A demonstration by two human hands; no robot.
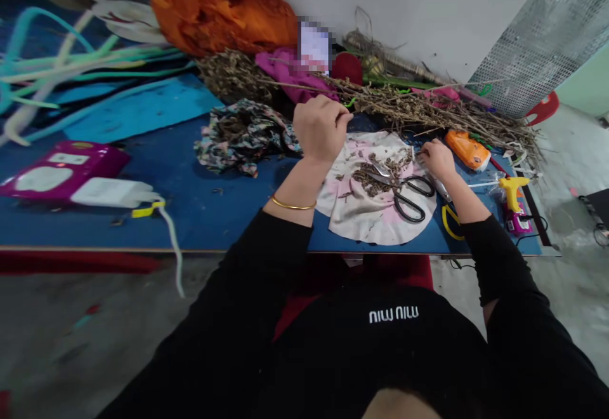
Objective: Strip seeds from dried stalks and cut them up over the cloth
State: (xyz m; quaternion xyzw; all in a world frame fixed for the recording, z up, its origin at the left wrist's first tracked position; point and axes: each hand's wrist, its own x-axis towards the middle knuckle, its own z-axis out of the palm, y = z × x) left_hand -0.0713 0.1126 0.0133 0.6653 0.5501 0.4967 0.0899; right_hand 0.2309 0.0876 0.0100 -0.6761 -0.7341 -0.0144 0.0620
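Observation:
My left hand is closed in a fist above the blue table, pinching the thin stem of a dried twig that runs right toward the pile of dried branches. My right hand rests curled at the right edge of a round pale cloth, fingers pressed on the twigs there; what it grips is unclear. Black scissors lie on the cloth among dried plant crumbs.
A yellow glue gun and an orange tool lie at the right. Patterned fabric, orange fabric, a magenta package, a white charger and coloured strips sit left. A red stool is below the table's edge.

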